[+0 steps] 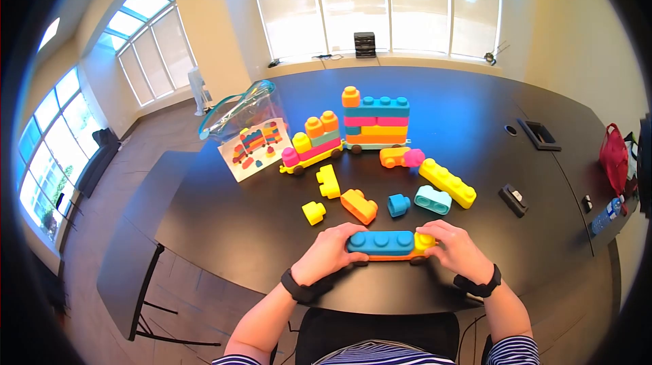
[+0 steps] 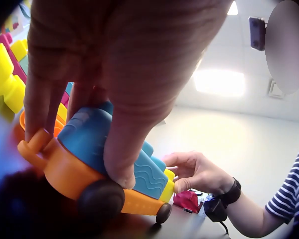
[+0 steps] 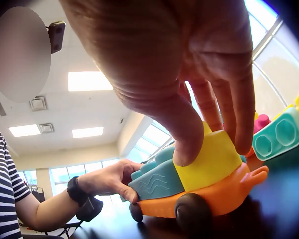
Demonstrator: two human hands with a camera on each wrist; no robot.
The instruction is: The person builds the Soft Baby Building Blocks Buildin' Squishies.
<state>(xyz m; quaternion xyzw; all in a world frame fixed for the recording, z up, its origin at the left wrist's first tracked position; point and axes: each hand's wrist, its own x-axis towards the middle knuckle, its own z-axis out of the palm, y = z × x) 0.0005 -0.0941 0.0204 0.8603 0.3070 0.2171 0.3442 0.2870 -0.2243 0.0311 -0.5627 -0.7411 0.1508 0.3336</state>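
A long blue building block and a small yellow block sit side by side on an orange toy wagon base with black wheels. My left hand grips the left end of the blue block, thumb on the near side and fingers over the far side. At the other end, my right hand pinches the yellow block between thumb and fingers. The wagon stands at the table's near side. In the left wrist view, the left thumb reaches down to the edge of the orange base.
Beyond the wagon lie loose blocks: yellow, orange, blue, turquoise and long yellow. Farther back stand two loaded train cars, a picture card and a clear bag. A bottle is far right.
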